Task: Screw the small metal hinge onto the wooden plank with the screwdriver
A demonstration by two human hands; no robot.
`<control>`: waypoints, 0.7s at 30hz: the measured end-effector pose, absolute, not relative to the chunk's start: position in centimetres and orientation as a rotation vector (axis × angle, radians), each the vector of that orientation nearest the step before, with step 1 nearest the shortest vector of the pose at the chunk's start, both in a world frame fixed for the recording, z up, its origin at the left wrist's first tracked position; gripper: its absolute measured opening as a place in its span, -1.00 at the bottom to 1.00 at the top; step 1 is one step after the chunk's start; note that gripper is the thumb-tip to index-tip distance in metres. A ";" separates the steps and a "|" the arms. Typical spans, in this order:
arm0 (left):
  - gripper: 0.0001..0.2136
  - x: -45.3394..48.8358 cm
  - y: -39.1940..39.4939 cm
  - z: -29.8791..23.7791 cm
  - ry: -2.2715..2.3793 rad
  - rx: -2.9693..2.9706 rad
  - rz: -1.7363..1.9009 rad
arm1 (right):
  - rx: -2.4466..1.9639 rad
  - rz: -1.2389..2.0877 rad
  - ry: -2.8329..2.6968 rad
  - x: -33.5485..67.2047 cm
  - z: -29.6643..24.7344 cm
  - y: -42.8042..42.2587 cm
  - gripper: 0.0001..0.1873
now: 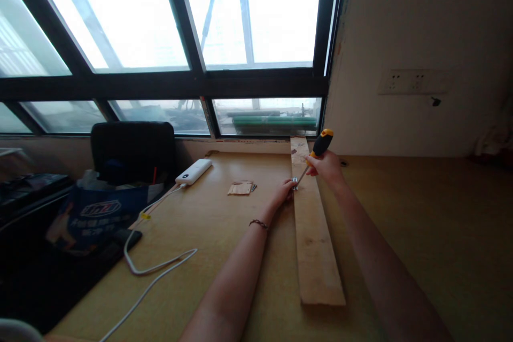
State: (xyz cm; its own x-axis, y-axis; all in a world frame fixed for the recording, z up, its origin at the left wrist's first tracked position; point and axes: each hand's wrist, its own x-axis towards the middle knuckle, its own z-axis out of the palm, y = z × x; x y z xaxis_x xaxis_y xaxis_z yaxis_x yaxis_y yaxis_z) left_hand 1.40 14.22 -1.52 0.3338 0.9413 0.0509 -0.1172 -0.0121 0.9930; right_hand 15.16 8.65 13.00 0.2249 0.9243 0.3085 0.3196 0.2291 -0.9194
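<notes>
A long wooden board (pixel 316 240) lies on the table, running away from me toward the window. My right hand (pixel 325 166) is closed round a screwdriver (pixel 323 142) with a black and yellow handle. It tilts, its shaft slanting down to a small shiny metal fitting (pixel 294 183) at the board's left edge. My left hand (pixel 282 193) is closed there, its fingertips pinching the fitting against the edge. The fitting's exact kind is too small to make out, and the screwdriver's tip is hard to see.
On the wooden table (pixel 224 235), left of the board, lie a small wood piece (pixel 240 188) and thin screws (pixel 254 188). A white power bank (pixel 194 171) trails a white cable (pixel 160 267). A black chair (pixel 132 144) and blue bag (pixel 100 214) stand left; a wall socket (pixel 414 82) is at right.
</notes>
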 end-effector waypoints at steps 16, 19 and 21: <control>-0.79 1.4 14.6 -1.6 0.849 1.267 0.998 | -1.088 0.973 -1.357 15.6 14.6 7.4 -0.63; -0.77 1.4 14.5 -1.6 0.857 1.268 0.982 | -1.248 0.645 -1.323 15.4 14.0 8.0 -0.55; -0.76 1.3 14.5 -1.6 0.846 1.280 0.981 | -1.331 0.461 -1.307 15.3 13.8 8.3 -0.55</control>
State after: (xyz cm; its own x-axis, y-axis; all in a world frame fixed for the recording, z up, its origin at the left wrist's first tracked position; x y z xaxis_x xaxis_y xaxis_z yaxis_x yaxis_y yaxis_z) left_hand 1.30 14.47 -1.57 0.3686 0.9293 0.0223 -0.1148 0.0217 0.9932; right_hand 15.30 8.31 13.77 0.3007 0.8585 0.4155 0.4074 0.2782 -0.8698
